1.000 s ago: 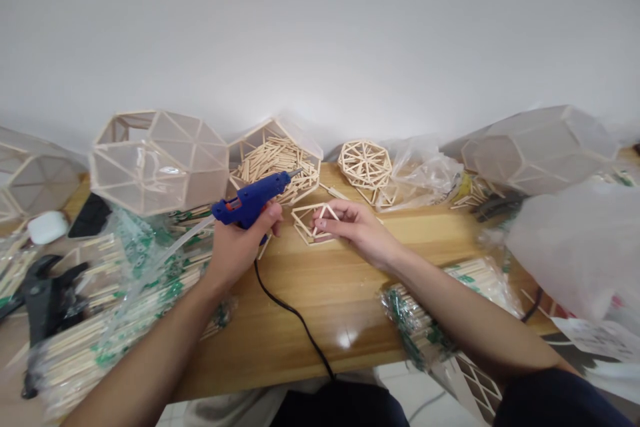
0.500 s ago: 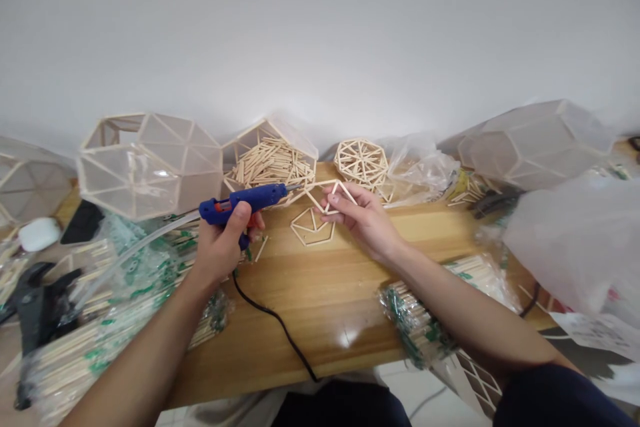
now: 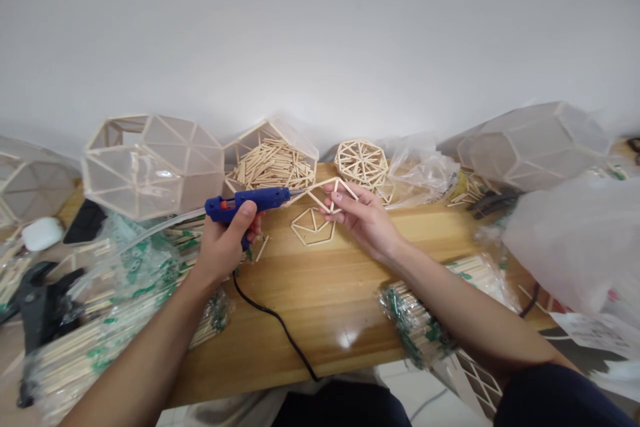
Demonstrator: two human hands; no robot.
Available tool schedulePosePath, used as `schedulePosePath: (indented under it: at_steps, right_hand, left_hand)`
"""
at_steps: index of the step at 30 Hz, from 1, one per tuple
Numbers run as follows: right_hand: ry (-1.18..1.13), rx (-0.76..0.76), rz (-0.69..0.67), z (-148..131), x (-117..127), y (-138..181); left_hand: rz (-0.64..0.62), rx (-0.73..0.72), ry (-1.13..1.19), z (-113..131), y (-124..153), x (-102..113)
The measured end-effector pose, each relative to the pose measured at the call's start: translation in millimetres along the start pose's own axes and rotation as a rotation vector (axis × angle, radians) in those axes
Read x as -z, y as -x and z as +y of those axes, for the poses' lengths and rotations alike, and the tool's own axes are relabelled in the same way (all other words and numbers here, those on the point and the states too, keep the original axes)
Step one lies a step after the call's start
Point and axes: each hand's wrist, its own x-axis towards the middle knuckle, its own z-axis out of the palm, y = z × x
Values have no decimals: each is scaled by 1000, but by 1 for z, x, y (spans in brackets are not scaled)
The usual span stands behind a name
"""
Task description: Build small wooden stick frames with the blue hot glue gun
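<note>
My left hand is wrapped round a blue hot glue gun, a clear glue stick trailing from its back end. The gun's nozzle points right, at the left part of a small wooden stick frame; whether it touches cannot be made out. Pinched in the fingers of my right hand, that frame is held above the table. Below it a second stick frame, a flat pentagon with inner sticks, lies on the wood. A loose short stick lies beside the gun's handle.
A container of cut sticks and a round stick lattice stand at the back. Covered polyhedra stand left and right. Bagged sticks lie on both sides. A black cord crosses the table; black pliers lie left.
The glue gun has shifted slightly right in my left hand. The held stick frame has moved a little right and up with my right fingers.
</note>
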Motion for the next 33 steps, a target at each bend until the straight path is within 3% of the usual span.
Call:
schedulePosePath:
  at_steps: [33]
  right_hand:
    - [-13, -19, 2, -2, -2, 2]
  left_hand:
    - [-19, -1, 33, -5, 2, 2]
